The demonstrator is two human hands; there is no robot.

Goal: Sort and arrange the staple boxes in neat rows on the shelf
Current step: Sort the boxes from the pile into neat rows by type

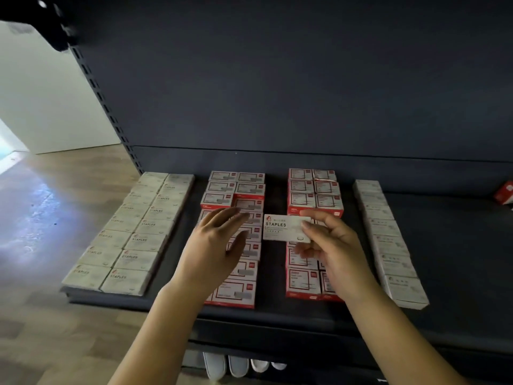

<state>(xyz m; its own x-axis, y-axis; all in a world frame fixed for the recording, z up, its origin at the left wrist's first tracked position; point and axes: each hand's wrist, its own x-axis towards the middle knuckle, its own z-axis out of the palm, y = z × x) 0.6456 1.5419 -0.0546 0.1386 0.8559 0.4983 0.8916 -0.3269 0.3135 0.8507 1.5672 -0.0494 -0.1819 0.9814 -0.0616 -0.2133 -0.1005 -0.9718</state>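
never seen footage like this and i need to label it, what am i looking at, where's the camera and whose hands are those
There is one picture, taken by a wide-angle camera worn on a person's head, looking forward and down. No machine is involved: the two bare hands are that person's own. They stand before a dark shelf covered with small staple boxes in rows: white boxes in a double row on the left, red boxes in two double rows in the middle, and a single white row on the right. The right hand pinches one white box marked STAPLES, lifted above the rows. The left hand hovers open over the red boxes, holding nothing.
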